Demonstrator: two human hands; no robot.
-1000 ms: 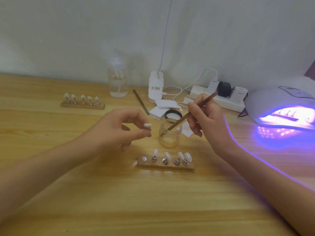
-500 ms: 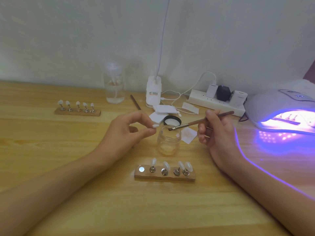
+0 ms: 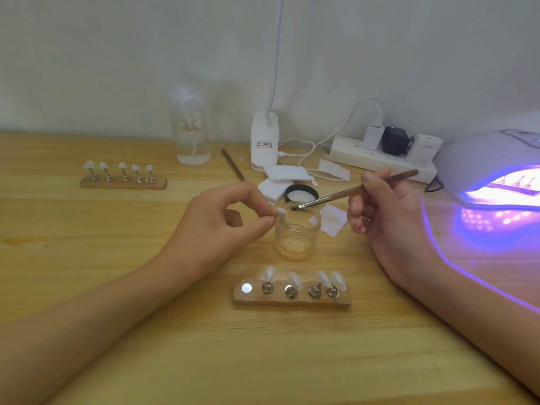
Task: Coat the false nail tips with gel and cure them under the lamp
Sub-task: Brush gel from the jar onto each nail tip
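Observation:
My left hand [image 3: 217, 222] pinches a white false nail tip [image 3: 281, 212] between thumb and forefinger, just left of the open glass gel jar [image 3: 296, 233]. My right hand [image 3: 385, 213] holds a brown brush [image 3: 355, 190] whose bristle end hovers over the jar's mouth, close to the nail tip. In front of the jar lies a wooden holder [image 3: 292, 298] with several nail tips on metal stands and one bare metal disc at its left end. The UV lamp [image 3: 493, 171] glows purple at the right, with a holder inside it.
A second wooden holder [image 3: 124, 182] with several tips sits at the back left. Behind the jar are its black lid [image 3: 301, 193], white pads [image 3: 285, 173], a spare brush [image 3: 233, 164], a clear bottle [image 3: 191, 138], a white lamp base [image 3: 264, 141] and a power strip [image 3: 380, 159].
My right hand lifted the brush out of the jar and turned it flatter, its tip now near the nail tip. My left hand moved the tip right, toward the jar.

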